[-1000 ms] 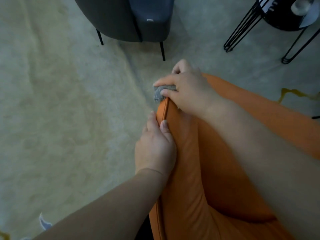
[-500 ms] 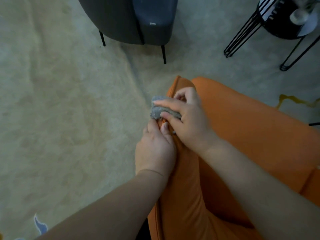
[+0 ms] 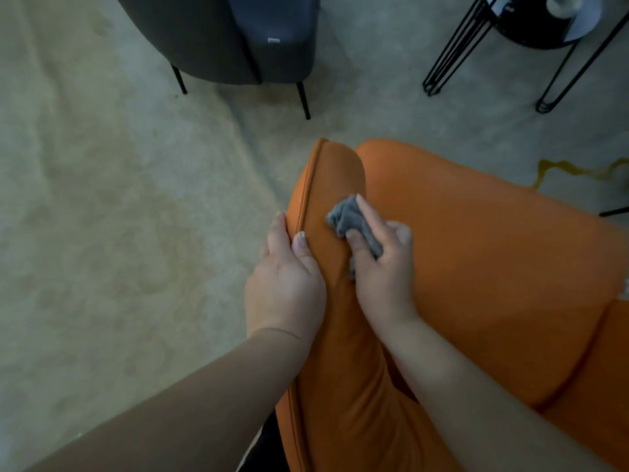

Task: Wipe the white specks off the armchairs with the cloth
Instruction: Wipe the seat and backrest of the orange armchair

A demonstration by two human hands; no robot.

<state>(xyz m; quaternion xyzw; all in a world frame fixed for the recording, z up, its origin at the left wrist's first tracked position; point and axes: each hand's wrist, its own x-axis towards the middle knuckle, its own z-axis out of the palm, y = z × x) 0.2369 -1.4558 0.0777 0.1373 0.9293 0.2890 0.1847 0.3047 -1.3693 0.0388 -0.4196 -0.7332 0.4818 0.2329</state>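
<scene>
The grey cloth is bunched up and pressed on the inner side of the orange armchair arm, just beside the seat cushion. The right hand grips it, with the thumb under the bunch and the fingers curled over the top (one finger lies straight along the cloth's far edge). The left hand holds the arm of the same chair from the outside, thumb on top by the piped seam and fingers down the outer side. Both hands are close together but not touching. Farther off on the pale carpet stands a dark grey armchair, and off to the right a black wire-leg side table.
</scene>
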